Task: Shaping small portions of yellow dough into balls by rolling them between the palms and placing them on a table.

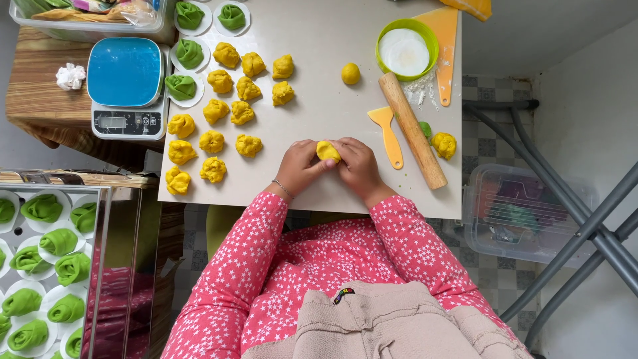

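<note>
Dough piece [327, 151] between both hands, rolling pin [413, 130] right.

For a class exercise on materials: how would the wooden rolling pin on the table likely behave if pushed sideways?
The rolling pin is a plain round cylinder, so it would probably roll rather than slide. It looks stiff, solid wood, likely fairly heavy for its size. The yellow spatula lying close beside it might stop it.

fifteen shaped yellow dough pieces [230, 112], four green ones [189, 53] beside the scale.

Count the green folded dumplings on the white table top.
4 dumplings at the table's far left corner beside the scale: two at the back edge, two nearer. Others lie on the tray.
</note>
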